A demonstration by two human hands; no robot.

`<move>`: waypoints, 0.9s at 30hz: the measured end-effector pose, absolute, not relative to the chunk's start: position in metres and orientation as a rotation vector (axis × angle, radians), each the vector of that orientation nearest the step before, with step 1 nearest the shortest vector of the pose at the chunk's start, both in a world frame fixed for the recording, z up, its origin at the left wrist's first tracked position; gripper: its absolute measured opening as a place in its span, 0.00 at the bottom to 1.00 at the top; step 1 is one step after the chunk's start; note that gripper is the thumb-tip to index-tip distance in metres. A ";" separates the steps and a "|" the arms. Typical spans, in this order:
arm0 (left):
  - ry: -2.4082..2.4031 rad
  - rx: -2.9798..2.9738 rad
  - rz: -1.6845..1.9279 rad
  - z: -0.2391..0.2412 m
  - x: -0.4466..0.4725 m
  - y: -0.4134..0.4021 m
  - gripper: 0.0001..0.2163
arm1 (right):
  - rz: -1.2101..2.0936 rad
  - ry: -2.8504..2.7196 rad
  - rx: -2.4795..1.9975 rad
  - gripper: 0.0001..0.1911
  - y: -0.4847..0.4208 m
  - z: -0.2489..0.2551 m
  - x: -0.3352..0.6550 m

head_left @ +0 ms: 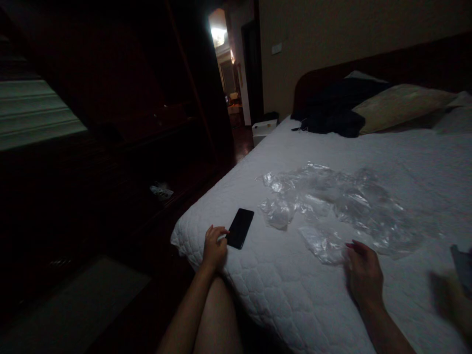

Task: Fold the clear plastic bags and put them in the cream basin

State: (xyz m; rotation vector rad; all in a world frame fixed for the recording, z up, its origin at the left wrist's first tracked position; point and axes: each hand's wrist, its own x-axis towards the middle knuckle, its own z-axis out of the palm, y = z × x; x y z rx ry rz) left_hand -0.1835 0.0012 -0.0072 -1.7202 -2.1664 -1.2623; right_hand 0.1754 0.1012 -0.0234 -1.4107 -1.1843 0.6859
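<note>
You were at the contact stage, both hands down on the white quilted bed (280, 295) and nothing lifted. Your left hand (214, 246) was half-curled, its fingertips on the near corner of the black phone (240, 227) but not wrapped around it. The phone lay flat at one o'clock from that hand, close to the mattress edge. Your right hand (363, 273) rested palm-down with its fingers loosely bent. Their tips met the near fringe of the crumpled clear plastic (339, 201); whether they pinched it I could not tell. The plastic spread from ten to one o'clock of that hand. As I judged it, picking up the phone would have called for a thumb under its edge. The thin film would have needed gathering before any lift, since it sags and slips.
</note>
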 end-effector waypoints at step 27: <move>-2.094 -1.797 -1.140 -0.014 -0.188 -0.002 0.11 | 0.691 -1.184 -1.403 0.21 0.101 -0.023 0.175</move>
